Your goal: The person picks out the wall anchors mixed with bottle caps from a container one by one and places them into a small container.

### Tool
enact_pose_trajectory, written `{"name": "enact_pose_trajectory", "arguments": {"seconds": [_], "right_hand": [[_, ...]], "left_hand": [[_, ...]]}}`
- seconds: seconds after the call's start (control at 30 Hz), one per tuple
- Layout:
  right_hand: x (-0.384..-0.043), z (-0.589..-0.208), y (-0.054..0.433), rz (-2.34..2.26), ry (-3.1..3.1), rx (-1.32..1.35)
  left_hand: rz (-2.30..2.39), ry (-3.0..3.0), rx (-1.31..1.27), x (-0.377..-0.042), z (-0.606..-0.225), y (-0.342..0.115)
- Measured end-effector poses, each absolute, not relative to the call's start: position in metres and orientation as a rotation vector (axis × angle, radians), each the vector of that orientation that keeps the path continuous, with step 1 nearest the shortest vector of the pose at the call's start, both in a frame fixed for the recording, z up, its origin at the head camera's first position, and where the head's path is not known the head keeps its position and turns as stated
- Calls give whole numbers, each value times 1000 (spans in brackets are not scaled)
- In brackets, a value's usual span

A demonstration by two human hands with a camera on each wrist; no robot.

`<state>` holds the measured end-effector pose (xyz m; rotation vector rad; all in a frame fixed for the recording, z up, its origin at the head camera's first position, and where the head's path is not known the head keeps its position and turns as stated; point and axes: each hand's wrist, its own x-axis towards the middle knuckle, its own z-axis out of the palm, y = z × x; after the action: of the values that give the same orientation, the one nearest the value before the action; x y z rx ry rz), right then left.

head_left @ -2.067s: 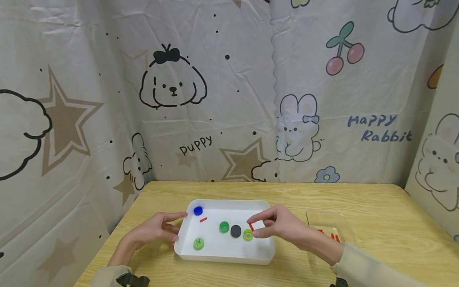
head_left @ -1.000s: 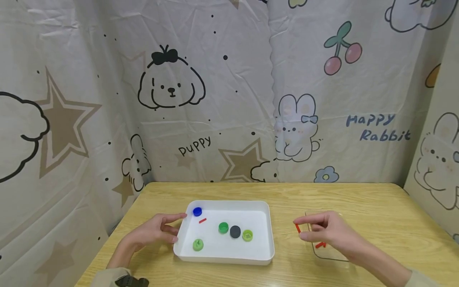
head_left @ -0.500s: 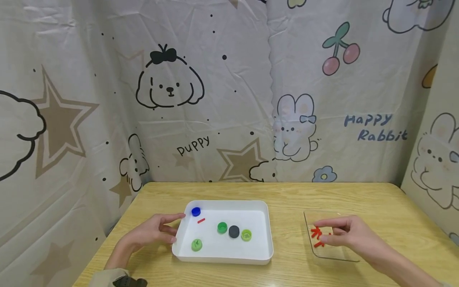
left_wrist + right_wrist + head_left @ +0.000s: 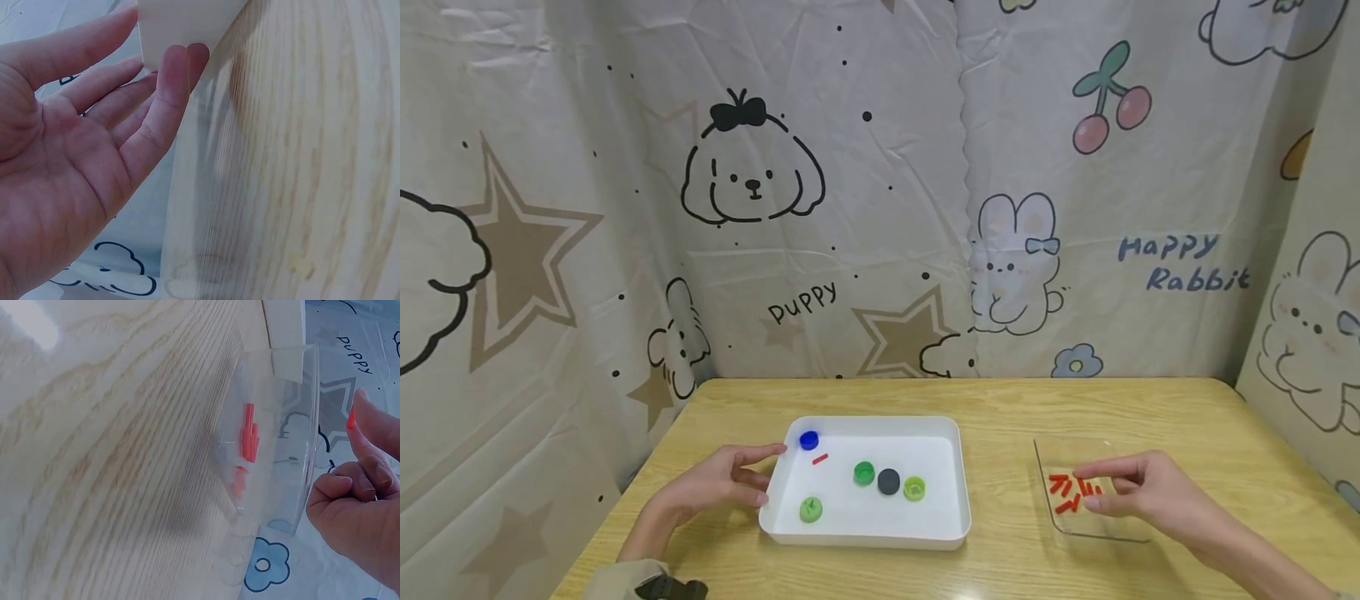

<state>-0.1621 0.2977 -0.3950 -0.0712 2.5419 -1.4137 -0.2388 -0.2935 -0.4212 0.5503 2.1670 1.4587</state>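
Note:
My left hand (image 4: 718, 482) touches the left end of a white tray (image 4: 868, 540); in the left wrist view its fingertips (image 4: 173, 69) lie against the tray's outer wall. The tray holds a blue bottle cap (image 4: 808, 440), a short red stick (image 4: 820, 459), a light green cap (image 4: 811, 510), a green cap (image 4: 864, 473), a dark grey disc (image 4: 888, 482) and a yellow-green cap (image 4: 914, 488). My right hand (image 4: 1157, 496), above a clear container (image 4: 1105, 533), pinches a red stick (image 4: 351, 419) between thumb and index finger. Several red sticks (image 4: 1064, 505) lie in that container.
A light wooden table (image 4: 1000, 575) bears the tray and the clear container, which stands to the tray's right. A printed cloth (image 4: 880, 208) hangs behind the table and along both sides. A dark wrist strap (image 4: 670, 587) sits on my left sleeve.
My right hand has moved right, carrying a red stick from over the tray to above the clear container. My left hand stays at the tray's left end.

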Motion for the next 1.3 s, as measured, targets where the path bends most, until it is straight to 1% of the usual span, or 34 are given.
{"name": "enact_pose_trajectory", "arguments": {"seconds": [0.5,0.93,1.3], "right_hand": [[-159,-396,303,-1314,2654,-77],[-161,-399,302,-1147,2824,-254],[-161,-386,296,-1098,2917,-282]], "left_hand": [[1439,2184,513,-239,-420,-292],[1450,2176,540,-236,-420,-295],[1430,2188,545,-237,-420,-293]]}}
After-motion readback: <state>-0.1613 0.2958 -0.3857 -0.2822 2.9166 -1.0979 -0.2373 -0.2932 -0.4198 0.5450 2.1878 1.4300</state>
